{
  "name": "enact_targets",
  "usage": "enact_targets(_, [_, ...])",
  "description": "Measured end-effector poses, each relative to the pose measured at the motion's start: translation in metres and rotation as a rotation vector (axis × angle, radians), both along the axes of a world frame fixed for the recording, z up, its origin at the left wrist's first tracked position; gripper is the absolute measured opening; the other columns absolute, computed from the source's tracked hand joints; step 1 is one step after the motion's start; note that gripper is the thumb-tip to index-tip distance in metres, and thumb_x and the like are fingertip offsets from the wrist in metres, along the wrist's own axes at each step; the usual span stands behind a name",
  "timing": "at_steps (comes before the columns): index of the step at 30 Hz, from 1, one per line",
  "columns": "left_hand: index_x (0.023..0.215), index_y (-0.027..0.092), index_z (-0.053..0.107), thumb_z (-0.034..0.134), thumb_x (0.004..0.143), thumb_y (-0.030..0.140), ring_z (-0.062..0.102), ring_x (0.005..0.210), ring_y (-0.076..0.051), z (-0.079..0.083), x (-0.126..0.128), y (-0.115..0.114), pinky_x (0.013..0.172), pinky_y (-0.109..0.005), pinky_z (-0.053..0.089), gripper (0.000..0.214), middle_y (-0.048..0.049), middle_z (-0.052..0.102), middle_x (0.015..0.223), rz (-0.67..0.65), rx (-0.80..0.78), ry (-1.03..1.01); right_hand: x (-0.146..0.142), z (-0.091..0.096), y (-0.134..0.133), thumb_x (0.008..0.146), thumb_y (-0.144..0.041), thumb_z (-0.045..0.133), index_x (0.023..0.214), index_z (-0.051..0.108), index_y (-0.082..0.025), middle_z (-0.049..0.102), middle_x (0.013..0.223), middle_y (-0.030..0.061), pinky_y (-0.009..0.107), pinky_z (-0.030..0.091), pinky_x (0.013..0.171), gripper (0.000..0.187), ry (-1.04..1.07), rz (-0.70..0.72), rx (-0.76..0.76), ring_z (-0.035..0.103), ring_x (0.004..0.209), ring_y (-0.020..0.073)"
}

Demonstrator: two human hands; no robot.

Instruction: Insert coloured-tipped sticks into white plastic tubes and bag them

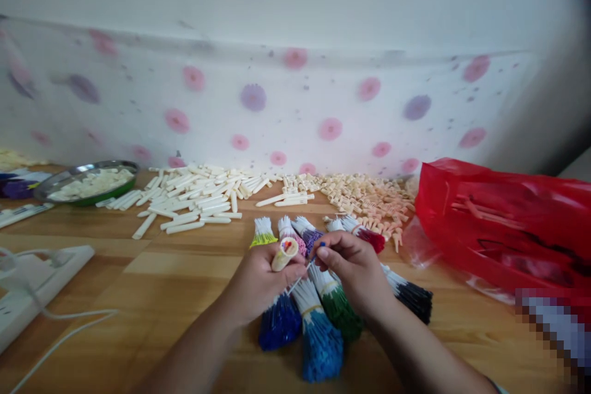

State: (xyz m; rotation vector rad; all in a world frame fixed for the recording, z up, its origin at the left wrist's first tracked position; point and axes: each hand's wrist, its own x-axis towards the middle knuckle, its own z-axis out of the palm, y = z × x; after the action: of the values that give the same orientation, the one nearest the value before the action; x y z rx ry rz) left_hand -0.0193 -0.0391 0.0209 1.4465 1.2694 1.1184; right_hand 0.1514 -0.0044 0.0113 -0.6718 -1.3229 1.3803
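Note:
My left hand [258, 280] is closed around a cream pen barrel [281, 258], its round end up, with red and orange tips showing inside. Pinched in my right hand [353, 265] is a thin stick with a blue end [322, 246], like a pen refill. Its pale part runs down to the left, close to my left fingers. Bundles of similar thin sticks lie under and around both hands: dark blue [279, 323], light blue [322, 351], green [344, 314], black [410, 292], yellow [263, 234], purple [307, 233] and dark red [372, 239].
Loose cream barrels [198, 203] and small pale parts [369, 197] are heaped along the back. A round tray [132, 175] of pale pieces stands at left, near a white power strip [69, 268] with a cable. A red plastic bag [462, 197] lies at right on the wooden table [175, 265].

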Motion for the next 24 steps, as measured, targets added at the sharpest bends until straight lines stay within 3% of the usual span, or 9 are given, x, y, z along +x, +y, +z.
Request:
enact_targets(4, [0.059, 0.013, 0.062, 0.067, 0.068, 0.027, 0.047, 0.051, -0.010, -0.001, 0.022, 0.023, 0.049, -0.021, 0.037, 0.018, 0.0012, 0.057, 0.055, -0.057, 0.016, 0.000, -0.001, -0.003, 0.010, 0.068, -0.032, 0.075, 0.072, 0.064, -0.018, 0.064, 0.059, -0.0023, 0.022, 0.049, 0.050, 0.018, 0.115, 0.035, -0.030, 0.056, 0.050, 0.0094])
enact_targets(9, [0.065, 0.014, 0.060, 0.066, 0.070, 0.030, 0.039, 0.043, -0.006, -0.014, 0.024, 0.036, 0.042, -0.019, 0.029, 0.019, 0.0023, 0.056, 0.053, -0.035, -0.049, -0.132, 0.010, -0.009, 0.017, 0.074, -0.027, 0.071, 0.082, 0.068, -0.020, 0.069, 0.069, -0.0004, 0.026, 0.054, 0.060, 0.012, 0.115, 0.100, 0.032, 0.064, 0.060, 0.0129])
enact_targets(13, [0.065, 0.014, 0.061, 0.070, 0.068, 0.029, 0.047, 0.050, -0.009, -0.022, 0.020, 0.039, 0.049, -0.021, 0.038, 0.018, 0.0020, 0.057, 0.058, -0.029, 0.026, -0.126, 0.011, -0.013, 0.017, 0.077, -0.020, 0.067, 0.088, 0.069, -0.021, 0.070, 0.077, 0.0012, 0.025, 0.053, 0.064, 0.011, -0.069, -0.079, 0.171, 0.065, 0.069, 0.0134])
enact_targets(18, [0.070, 0.015, 0.065, 0.068, 0.075, 0.030, 0.058, 0.070, -0.016, -0.031, 0.015, 0.039, 0.064, -0.025, 0.045, 0.016, -0.0025, 0.063, 0.071, -0.074, 0.180, 0.017, 0.013, -0.004, 0.010, 0.080, -0.010, 0.060, 0.083, 0.066, -0.017, 0.068, 0.077, 0.0041, 0.025, 0.051, 0.065, 0.010, -0.402, -0.268, 0.584, 0.064, 0.072, 0.0144])
enact_targets(21, [0.087, 0.017, 0.068, 0.067, 0.078, 0.031, 0.059, 0.091, -0.021, -0.034, 0.010, 0.040, 0.082, -0.031, 0.045, 0.017, -0.0069, 0.065, 0.093, -0.094, 0.364, 0.093, 0.033, 0.011, -0.004, 0.081, -0.006, 0.057, 0.092, 0.062, -0.018, 0.067, 0.082, 0.0047, 0.027, 0.052, 0.070, 0.018, -0.463, -0.358, 0.763, 0.063, 0.078, 0.0150])
enact_targets(24, [0.094, 0.019, 0.067, 0.064, 0.081, 0.034, 0.058, 0.092, -0.021, -0.038, 0.005, 0.042, 0.083, -0.032, 0.044, 0.020, -0.0070, 0.064, 0.092, -0.144, 0.423, 0.111, 0.059, 0.020, -0.023, 0.084, -0.012, 0.056, 0.105, 0.058, -0.023, 0.067, 0.091, 0.0053, 0.032, 0.052, 0.079, 0.024, -0.411, -0.467, 0.786, 0.064, 0.089, 0.0186])
